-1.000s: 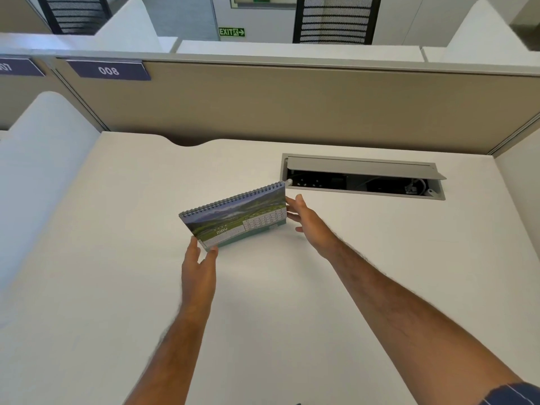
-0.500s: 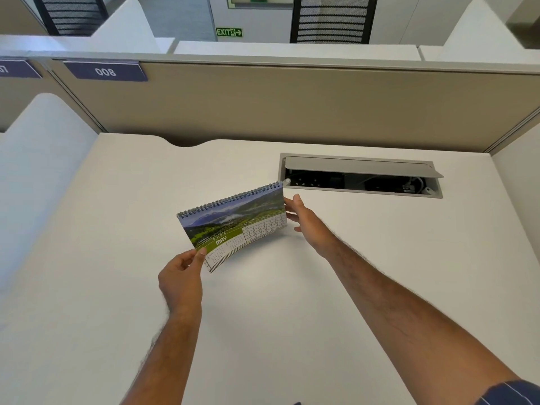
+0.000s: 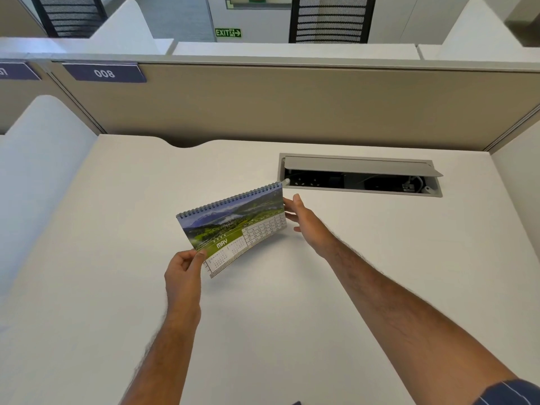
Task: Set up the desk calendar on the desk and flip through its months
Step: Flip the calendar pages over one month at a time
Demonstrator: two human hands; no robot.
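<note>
pinching calendar (image 3: 233, 226) page's lower-left edge, left hand (image 3: 182, 273).

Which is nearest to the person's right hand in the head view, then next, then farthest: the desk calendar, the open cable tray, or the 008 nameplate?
From the right hand:
1. Desk calendar, touching its fingertips on the left.
2. Cable tray, recessed in the desk just beyond.
3. 008 nameplate, on the partition, far back left.

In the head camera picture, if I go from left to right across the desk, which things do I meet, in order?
left hand → desk calendar → right hand → open cable hatch
</note>
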